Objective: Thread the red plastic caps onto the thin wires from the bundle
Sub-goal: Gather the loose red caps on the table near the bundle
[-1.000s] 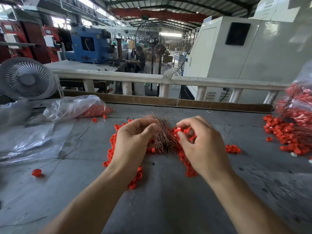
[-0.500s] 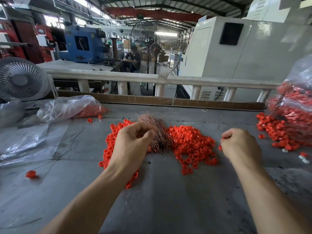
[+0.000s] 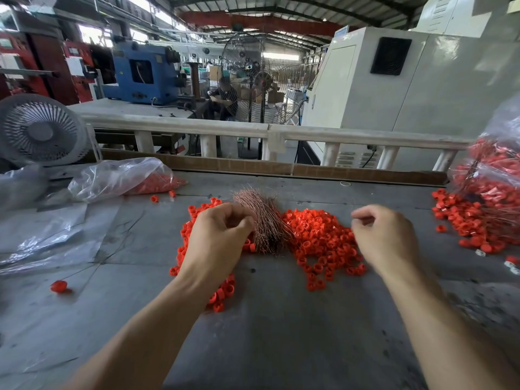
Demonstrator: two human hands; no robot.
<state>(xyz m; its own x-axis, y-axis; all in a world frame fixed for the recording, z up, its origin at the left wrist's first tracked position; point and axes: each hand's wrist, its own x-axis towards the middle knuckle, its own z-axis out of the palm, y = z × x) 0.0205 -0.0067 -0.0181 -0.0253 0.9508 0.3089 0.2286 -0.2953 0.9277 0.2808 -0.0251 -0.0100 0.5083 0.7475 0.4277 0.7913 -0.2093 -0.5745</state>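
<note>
Head view, wire bundle (image 3: 263,220) between hands

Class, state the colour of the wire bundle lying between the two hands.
Coppery brown; the wire bundle shows best in the head view.

Right bag (image 3: 495,175): cut off by the frame edge. Caps (image 3: 323,243) left of the bundle (image 3: 264,223): partly hidden under the left hand (image 3: 216,243). Right hand (image 3: 385,237): fingertips curled, any thin wire pinched too small to tell. Left bag (image 3: 118,178): contents blurred behind plastic. Both forearms cut off below.
</note>
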